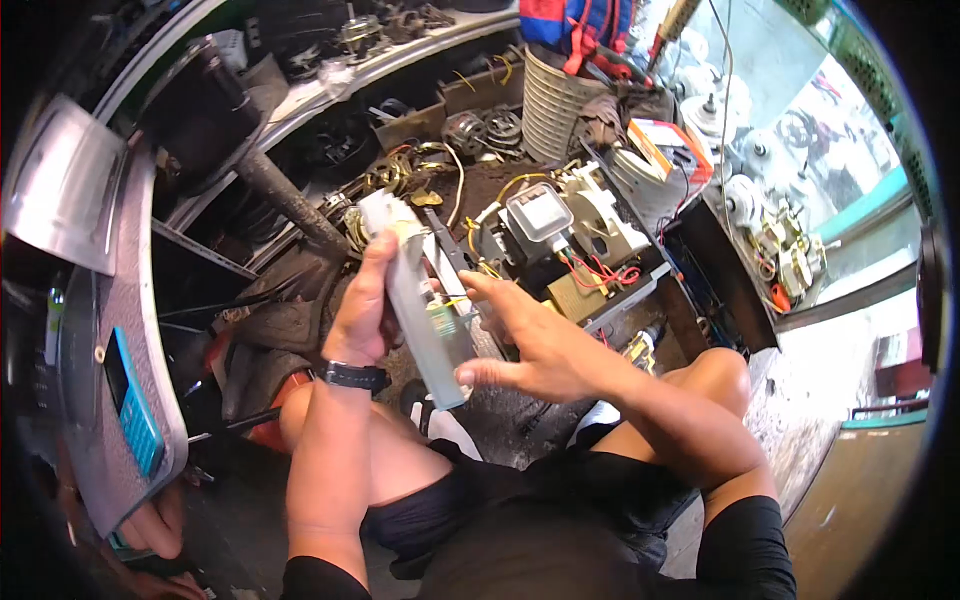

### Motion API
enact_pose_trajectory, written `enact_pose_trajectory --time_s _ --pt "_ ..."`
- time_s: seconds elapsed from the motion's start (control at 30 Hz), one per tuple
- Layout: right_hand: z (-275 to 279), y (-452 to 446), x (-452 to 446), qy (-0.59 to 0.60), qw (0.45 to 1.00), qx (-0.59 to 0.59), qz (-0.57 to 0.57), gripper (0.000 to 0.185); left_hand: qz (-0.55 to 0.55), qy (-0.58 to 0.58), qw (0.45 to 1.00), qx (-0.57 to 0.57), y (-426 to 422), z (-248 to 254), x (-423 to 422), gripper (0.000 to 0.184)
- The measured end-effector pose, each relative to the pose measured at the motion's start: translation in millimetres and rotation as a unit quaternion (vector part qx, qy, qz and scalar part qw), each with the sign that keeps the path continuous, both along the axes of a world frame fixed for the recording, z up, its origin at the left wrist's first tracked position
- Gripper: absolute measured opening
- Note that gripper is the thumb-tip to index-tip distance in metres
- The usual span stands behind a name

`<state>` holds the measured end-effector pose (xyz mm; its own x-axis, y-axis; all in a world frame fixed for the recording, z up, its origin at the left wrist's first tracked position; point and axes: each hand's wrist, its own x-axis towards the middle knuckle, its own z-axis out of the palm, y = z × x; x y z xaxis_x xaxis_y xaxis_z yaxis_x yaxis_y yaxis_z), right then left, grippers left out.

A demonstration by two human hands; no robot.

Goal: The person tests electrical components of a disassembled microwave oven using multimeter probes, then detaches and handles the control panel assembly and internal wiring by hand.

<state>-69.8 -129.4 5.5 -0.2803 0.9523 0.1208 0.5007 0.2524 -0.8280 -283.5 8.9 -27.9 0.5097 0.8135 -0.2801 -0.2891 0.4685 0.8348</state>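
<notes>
A long, pale translucent plastic panel housing is tilted upright in front of me, with a green circuit board and small parts along its right side. My left hand, with a dark watch on its wrist, is closed around the housing's left edge, thumb on the upper part. At the right edge is my right hand, thumb against the lower end and index finger near the upper inner side; its other fingers are partly hidden. Beyond the right hand stands an opened appliance with a white-topped part and red wires.
A teal phone-like device lies on the grey ledge at left. A ribbed bucket holds a red-blue bag. An orange-white box sits on a pail. Loose machine parts fill the back; a metal post rises at left.
</notes>
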Motion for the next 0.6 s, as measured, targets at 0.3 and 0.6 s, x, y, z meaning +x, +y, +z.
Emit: enact_pose_trajectory --time_s 0.3,0.6 --pt "10 -3 20 0.358 0.905 -0.225 -0.045 0.068 0.004 0.036 0.999 0.017 -14 36 26 0.058" --pt "-5 14 46 0.453 0.834 -0.309 -0.062 0.053 -0.015 -0.023 0.998 0.058 -27 22 39 0.047"
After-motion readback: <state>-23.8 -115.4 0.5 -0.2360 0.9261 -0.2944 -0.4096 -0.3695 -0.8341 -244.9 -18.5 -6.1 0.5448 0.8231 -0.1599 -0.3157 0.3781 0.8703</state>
